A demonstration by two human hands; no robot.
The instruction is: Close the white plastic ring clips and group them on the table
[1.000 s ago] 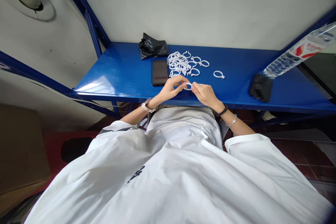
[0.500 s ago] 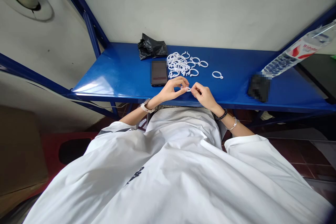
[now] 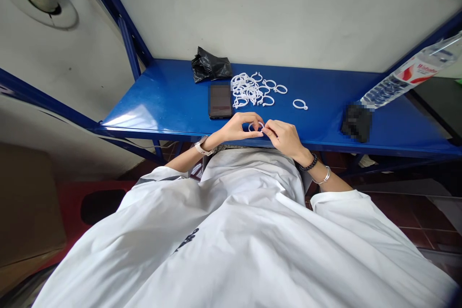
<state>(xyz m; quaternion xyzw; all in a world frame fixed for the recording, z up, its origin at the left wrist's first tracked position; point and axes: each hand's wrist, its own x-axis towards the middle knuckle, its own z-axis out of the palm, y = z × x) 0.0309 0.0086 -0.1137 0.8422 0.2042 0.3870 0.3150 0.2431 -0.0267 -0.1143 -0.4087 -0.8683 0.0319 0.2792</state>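
A white plastic ring (image 3: 250, 126), like a curtain ring, is held between my two hands just above the front edge of the blue table. My left hand (image 3: 241, 126) curls around its left side, thumb and fingers closed on it. On its right side, the fingertips of my right hand (image 3: 282, 134) pinch the ring; the pinched part is hidden. Beyond my hands lies a heap of similar white rings (image 3: 247, 90), some with gaps. One single ring (image 3: 300, 104) lies apart to the right of the heap.
A dark phone-like device (image 3: 220, 101) lies left of the heap, with a crumpled black plastic bag (image 3: 211, 65) behind it. At the right, a clear water bottle (image 3: 407, 73) leans beside a blurred dark object (image 3: 356, 122). The blue table (image 3: 173, 96) meets a pale wall.
Both hands have dipped slightly toward me. The ring between them has turned, so its round opening shows more now. The heap and the single ring stay put.
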